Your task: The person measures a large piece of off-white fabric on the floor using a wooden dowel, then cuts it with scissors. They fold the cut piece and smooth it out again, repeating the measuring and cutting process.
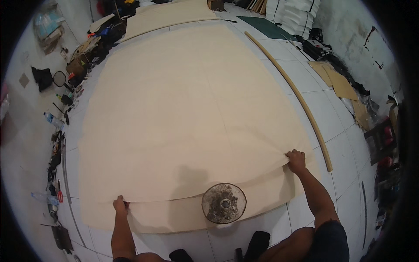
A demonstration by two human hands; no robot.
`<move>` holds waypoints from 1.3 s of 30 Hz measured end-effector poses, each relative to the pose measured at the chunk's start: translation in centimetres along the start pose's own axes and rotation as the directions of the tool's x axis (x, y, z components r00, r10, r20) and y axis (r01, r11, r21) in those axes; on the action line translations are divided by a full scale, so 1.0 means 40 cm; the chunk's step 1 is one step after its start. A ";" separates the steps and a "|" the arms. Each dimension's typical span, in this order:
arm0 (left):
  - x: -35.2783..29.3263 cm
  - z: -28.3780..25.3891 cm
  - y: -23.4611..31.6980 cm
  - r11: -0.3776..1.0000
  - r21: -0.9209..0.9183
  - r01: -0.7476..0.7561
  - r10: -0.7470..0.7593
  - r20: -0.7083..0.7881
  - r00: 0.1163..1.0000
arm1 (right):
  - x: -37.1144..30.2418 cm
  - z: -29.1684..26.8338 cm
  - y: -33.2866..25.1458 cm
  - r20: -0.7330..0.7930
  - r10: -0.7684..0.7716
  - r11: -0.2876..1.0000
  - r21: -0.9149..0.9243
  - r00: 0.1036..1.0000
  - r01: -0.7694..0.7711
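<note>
A very large cream cloth lies spread over the floor, with an upper layer over a lower layer that shows along the near side. My left hand is closed on the upper layer's near edge at the left. Farther off to the right, my right hand grips the same edge, slightly raised, and creases run from its fingers. Between the hands, nearer to me, a round see-through thing with a hub and dark dirt overlaps the cloth; it looks like a dusty fan.
A long tan tube lies along the cloth's right side on white tiles. Flat cardboard and a green mat are at the right and far right. Bottles and clutter line the left wall. Another cream sheet lies at the far end.
</note>
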State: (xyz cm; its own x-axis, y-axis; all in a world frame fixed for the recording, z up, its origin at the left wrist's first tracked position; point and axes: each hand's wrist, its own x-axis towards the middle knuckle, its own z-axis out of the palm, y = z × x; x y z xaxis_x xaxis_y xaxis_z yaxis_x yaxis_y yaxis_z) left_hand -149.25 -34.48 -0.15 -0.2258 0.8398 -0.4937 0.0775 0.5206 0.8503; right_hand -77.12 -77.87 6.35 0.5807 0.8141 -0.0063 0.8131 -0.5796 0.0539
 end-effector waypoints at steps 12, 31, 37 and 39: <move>-0.038 -0.054 -0.054 0.998 -0.041 -0.044 0.044 -0.004 0.999 | -0.091 0.005 0.007 0.071 0.135 0.985 0.099 0.988 -0.142; -0.177 -0.001 -0.037 0.970 0.116 0.214 -0.242 0.359 0.901 | -0.046 -0.272 -0.317 0.145 -0.304 0.837 0.512 0.942 0.191; -0.192 0.061 -0.056 0.974 0.152 0.170 -0.223 0.482 0.847 | -0.175 -0.366 -0.628 0.157 -0.654 0.735 0.365 0.740 0.572; -0.176 0.073 -0.085 0.974 0.196 0.118 -0.192 0.419 0.888 | -0.154 -0.341 -0.635 0.227 -0.599 0.788 0.334 0.768 0.517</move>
State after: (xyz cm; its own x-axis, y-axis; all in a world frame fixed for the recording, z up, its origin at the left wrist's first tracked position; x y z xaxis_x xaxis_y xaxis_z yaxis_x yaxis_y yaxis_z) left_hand -145.09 -41.72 -0.10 0.1913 0.7102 -0.6775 0.2392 0.6357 0.7339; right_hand -101.89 -67.66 18.65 -0.0322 0.9641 -0.2636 0.9544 -0.0486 -0.2945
